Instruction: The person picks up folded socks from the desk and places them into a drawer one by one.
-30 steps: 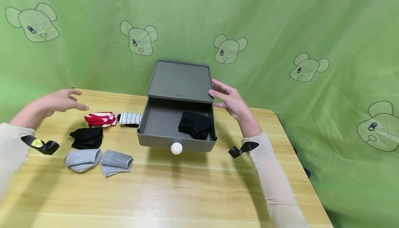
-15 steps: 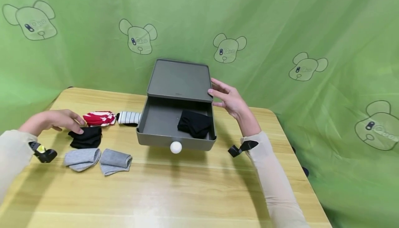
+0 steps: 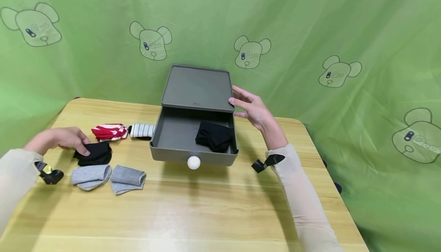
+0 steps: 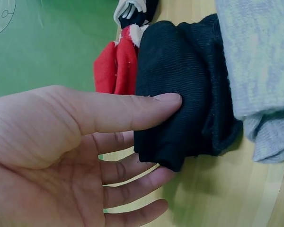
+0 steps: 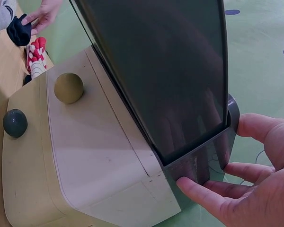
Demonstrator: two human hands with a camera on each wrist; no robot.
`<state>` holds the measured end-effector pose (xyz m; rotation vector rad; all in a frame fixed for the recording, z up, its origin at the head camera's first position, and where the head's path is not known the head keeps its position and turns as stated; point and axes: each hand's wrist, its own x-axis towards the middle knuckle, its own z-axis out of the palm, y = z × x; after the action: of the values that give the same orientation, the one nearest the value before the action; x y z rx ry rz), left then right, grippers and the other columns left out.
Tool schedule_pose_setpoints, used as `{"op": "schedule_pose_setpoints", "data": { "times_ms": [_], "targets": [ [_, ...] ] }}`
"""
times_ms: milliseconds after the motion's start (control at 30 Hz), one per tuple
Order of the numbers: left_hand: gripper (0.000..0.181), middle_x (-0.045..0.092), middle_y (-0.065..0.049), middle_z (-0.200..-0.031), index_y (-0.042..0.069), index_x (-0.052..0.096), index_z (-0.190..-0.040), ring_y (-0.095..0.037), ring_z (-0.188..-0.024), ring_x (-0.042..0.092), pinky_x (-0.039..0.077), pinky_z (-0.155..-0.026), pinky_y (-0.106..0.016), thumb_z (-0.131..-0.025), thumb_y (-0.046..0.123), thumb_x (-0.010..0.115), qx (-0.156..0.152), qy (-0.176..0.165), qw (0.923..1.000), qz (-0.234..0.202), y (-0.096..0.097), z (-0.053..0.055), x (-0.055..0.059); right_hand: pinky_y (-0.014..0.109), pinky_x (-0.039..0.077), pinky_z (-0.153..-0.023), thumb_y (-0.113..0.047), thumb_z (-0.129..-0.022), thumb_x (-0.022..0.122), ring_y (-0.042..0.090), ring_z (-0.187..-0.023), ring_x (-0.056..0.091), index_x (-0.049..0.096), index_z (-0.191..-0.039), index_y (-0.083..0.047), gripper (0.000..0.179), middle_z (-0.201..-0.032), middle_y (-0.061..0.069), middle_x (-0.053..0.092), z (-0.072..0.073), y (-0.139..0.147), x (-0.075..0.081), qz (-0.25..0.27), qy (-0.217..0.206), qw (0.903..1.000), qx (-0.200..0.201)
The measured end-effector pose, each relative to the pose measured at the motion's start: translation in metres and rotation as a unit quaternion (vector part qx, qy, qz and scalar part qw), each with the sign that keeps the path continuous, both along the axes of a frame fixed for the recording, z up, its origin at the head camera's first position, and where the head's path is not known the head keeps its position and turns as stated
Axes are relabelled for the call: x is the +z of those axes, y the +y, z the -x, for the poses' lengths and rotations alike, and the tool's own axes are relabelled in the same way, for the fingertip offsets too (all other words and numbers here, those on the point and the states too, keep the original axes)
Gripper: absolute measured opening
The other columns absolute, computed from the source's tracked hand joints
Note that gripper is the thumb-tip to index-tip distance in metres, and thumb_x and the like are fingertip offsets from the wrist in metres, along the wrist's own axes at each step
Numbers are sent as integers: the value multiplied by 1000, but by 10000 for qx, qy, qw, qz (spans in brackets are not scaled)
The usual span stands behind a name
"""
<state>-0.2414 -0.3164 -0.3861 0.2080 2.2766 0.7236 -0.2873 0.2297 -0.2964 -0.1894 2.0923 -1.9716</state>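
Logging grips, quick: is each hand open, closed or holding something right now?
Left hand: closed, pinching the left-hand folded black cloth.
Right hand: open, touching the side of the gray box.

The left hand (image 3: 69, 138) has come down from the air, where its fingers (image 4: 132, 189) hung clear of the black sock (image 3: 98, 154) on the table (image 3: 220, 213); it now pinches that sock, thumb (image 4: 168, 101) on top and fingers underneath; the sock beside the thumb looks smoother than before.
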Motion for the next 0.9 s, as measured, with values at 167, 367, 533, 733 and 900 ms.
{"op": "schedule_pose_setpoints", "data": {
  "times_ms": [167, 367, 533, 733, 900],
  "targets": [
    [35, 62, 2, -93, -5, 60, -105, -10, -84, 52, 46, -75, -30, -83, 22, 68, -28, -216, 9995, -232, -5, -1, -2, 49, 43, -100, -20, -87, 67, 23, -131, 42, 40, -143, -23, 63, -149, 7, 34, 0, 0, 1, 37, -13, 10000, 4],
    [43, 58, -2, -102, -4, 50, -116, -12, -91, 53, 49, -79, -35, -86, 23, 66, 215, -496, 9962, -678, -17, -3, 1, 48, 43, -100, -21, -87, 68, 24, -131, 41, 39, -143, -23, 63, -149, 8, 34, -1, 0, 1, 24, -2, 10000, 17],
    [42, 58, -5, -105, -3, 49, -118, -14, -95, 56, 52, -83, -40, -87, 21, 64, 411, -402, 9926, -1070, -27, -6, 11, 48, 43, -100, -21, -87, 68, 24, -132, 41, 39, -143, -23, 64, -150, 8, 33, -2, 0, 0, -15, 27, 10000, 40],
    [28, 57, -5, -105, 8, 54, -113, -12, -91, 60, 54, -80, -37, -89, 19, 62, 562, -43, 9899, -1304, -39, -8, 29, 48, 43, -100, -21, -87, 67, 24, -132, 41, 38, -144, -23, 64, -150, 8, 33, -2, -1, 0, -18, 59, 10000, 56],
    [19, 60, 2, -101, 27, 57, -105, -10, -91, 62, 54, -81, -35, -91, 15, 59, 535, 153, 9871, -1503, -46, -10, 46, 49, 42, -100, -21, -87, 67, 25, -132, 40, 39, -143, -24, 63, -149, 8, 34, -1, 0, -1, -16, 37, 10000, 30]
  ]
}}
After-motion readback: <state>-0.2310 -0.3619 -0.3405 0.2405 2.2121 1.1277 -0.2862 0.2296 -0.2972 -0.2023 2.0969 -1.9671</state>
